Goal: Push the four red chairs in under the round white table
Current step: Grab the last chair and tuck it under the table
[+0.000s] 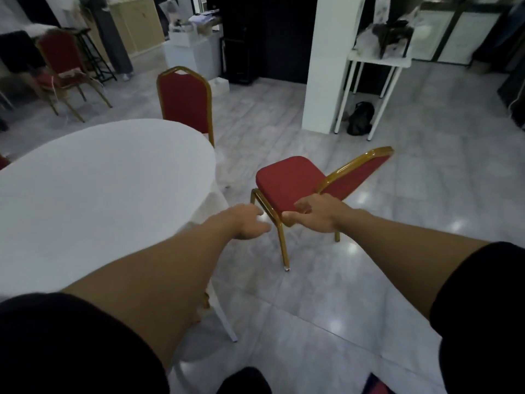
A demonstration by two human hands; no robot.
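Observation:
A round white table (93, 183) fills the left of the head view. To its right stands a red chair (287, 177) with a gold frame, tilted back so its backrest leans far to the right. My right hand (315, 213) is shut on the near edge of its seat. My left hand (248, 224) hovers open just left of the chair's front leg, apart from it. A second red chair (184, 102) stands upright at the table's far edge, its seat hidden behind the tabletop. A sliver of red (3, 162) shows at the table's left edge.
A third red chair (61, 66) with things on its seat stands far left by a black stool. A white pillar (329, 64) and a white side table (377, 64) with a dark bag beneath stand behind. Glossy tiled floor stretches to the right.

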